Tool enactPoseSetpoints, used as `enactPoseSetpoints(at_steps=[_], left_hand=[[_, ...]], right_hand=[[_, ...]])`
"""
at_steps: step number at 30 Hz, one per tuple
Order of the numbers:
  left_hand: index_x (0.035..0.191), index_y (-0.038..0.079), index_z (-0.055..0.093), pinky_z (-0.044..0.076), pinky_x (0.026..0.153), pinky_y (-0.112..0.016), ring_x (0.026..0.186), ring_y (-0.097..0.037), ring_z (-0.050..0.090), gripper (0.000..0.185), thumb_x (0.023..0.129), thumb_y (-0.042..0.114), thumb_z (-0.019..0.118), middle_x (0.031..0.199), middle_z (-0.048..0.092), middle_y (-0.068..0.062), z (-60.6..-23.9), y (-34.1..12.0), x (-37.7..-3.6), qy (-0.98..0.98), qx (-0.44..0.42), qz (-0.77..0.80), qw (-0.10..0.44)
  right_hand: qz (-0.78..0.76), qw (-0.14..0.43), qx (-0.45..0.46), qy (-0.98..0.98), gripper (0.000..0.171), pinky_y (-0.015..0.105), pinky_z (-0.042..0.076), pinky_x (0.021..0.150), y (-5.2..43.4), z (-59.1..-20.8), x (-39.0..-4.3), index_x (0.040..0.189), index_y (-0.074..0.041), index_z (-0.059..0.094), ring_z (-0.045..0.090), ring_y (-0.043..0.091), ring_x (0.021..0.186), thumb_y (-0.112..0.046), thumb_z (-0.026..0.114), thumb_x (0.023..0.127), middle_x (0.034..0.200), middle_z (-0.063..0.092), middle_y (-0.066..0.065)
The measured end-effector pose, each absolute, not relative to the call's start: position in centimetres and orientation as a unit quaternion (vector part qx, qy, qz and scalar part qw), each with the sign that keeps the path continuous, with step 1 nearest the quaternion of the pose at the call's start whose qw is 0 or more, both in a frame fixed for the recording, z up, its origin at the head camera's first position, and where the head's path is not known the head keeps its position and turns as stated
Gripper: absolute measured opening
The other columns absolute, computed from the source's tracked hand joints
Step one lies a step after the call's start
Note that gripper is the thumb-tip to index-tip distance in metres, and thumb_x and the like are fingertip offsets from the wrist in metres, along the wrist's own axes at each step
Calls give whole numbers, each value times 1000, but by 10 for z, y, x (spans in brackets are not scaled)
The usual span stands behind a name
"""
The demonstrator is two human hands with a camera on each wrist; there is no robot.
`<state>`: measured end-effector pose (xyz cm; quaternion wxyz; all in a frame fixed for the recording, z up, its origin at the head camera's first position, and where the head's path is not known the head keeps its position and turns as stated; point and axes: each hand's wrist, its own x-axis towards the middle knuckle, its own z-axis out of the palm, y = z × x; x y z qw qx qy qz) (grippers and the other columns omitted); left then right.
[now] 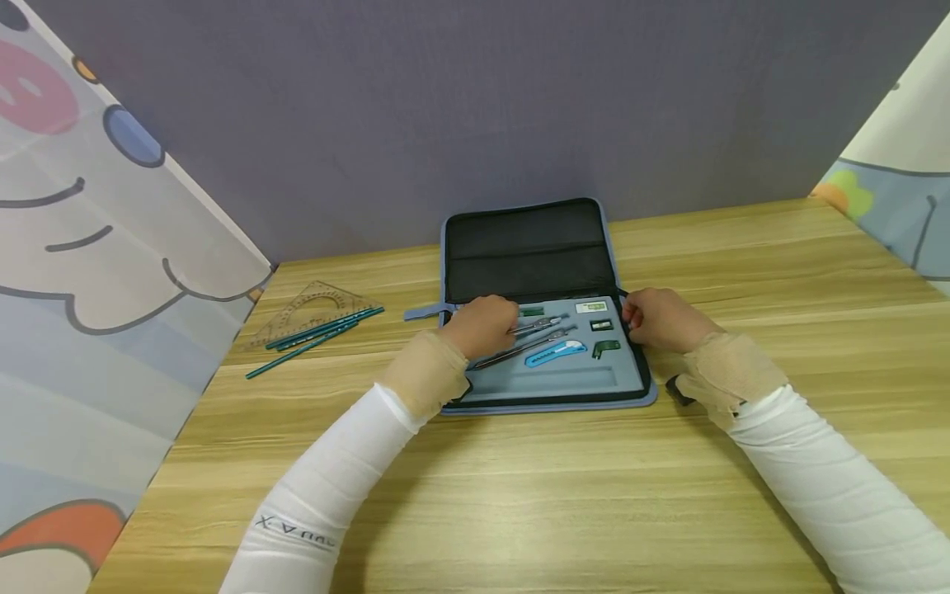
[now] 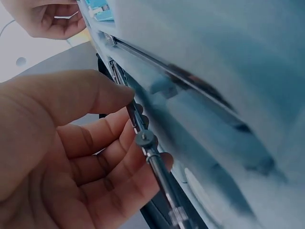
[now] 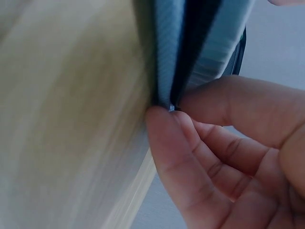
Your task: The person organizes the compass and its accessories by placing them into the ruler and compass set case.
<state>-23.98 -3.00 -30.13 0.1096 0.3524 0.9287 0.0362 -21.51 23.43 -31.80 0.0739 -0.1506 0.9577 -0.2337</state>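
An open zip case [image 1: 549,405] with a blue edge lies on the table, its dark lid [image 1: 527,239] tipped back. Inside is a pale grey tray [image 1: 490,394]. My left hand [image 1: 481,327] is over its left side, thumb and fingers round a metal drawing compass [image 2: 162,176]. Another slim metal compass [image 1: 523,346] lies in the tray beside it. My right hand [image 1: 664,320] pinches the case's right edge [image 3: 169,57] between thumb and forefinger. A blue utility knife [image 1: 557,353], a green sharpener [image 1: 600,325] and a white eraser [image 1: 591,307] sit in tray slots.
Left of the case, several green pencils [image 1: 319,330] lie over a clear set square [image 1: 285,323] on the wooden table [image 1: 549,503]. A blue strap [image 1: 423,312] sticks out from the case's left side. A grey panel [image 1: 445,124] stands behind the table.
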Motion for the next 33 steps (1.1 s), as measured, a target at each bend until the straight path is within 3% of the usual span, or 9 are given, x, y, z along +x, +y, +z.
enactPoseSetpoints(at_steps=[14, 23, 33], left_hand=[[54, 16, 29, 22, 48, -22, 48, -10, 19, 48, 90, 7, 60, 52, 20, 4, -307, -19, -243, 925, 367, 37, 90], [59, 16, 37, 29, 51, -22, 54, -11, 31, 39, 90, 5, 58, 56, 31, 4, -307, -18, -242, 927, 364, 40, 81], [64, 13, 46, 31, 54, -24, 56, -12, 36, 31, 92, 4, 58, 58, 39, 3, -307, -17, -241, 934, 338, 65, 96]], right_hand=[[-233, 72, -153, 958, 14, 35, 44, 62, 233, -318, -215, 86, 6, 57, 52, 22, 67, 4, 61, 73, 72, 57, 9], [-231, 73, -152, 958, 15, 34, 44, 62, 235, -319, -215, 87, 6, 57, 52, 22, 67, 4, 61, 73, 73, 57, 9], [-229, 69, -156, 958, 14, 34, 44, 62, 235, -318, -215, 86, 6, 57, 52, 22, 67, 4, 61, 73, 72, 57, 9]])
